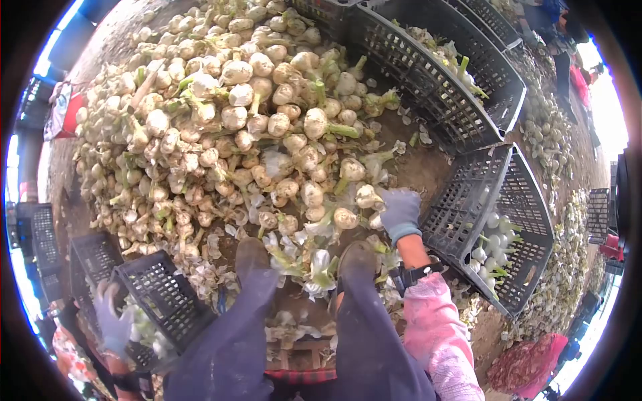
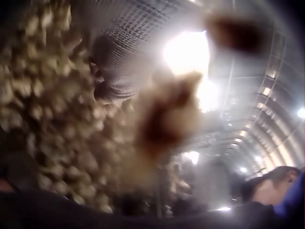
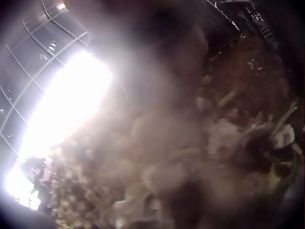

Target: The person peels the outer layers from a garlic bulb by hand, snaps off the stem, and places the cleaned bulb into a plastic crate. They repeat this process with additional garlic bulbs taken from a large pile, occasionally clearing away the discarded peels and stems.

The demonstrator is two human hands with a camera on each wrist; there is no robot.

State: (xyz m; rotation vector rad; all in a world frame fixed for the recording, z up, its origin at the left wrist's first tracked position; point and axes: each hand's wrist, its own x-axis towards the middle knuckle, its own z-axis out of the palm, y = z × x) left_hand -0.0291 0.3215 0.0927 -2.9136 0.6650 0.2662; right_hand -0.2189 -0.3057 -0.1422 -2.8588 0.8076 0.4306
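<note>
My gloved left hand (image 1: 114,319) is at the lower left in the head view, fingers loosely extended, beside a black plastic crate (image 1: 164,297) with pale bulbs and leaves in and behind it. At the near right edge of a big heap of garlic bulbs (image 1: 234,117), my gloved right hand (image 1: 401,212) reaches down, its fingertips right at a soil-marked garlic bulb (image 1: 368,196). I cannot tell whether the fingers close round it. The left wrist view shows a blurred textured glove (image 2: 119,59); the right wrist view is badly blurred over bulbs and leaves.
To the right, a tilted black crate (image 1: 528,220) holds cleaned white bulbs (image 1: 493,244) with green stems. More black crates (image 1: 435,80) stand behind it. Loose skins and leaves (image 1: 321,271) lie between my feet. A pink sack (image 1: 528,364) is at lower right. Another person (image 2: 276,186) appears in the left wrist view.
</note>
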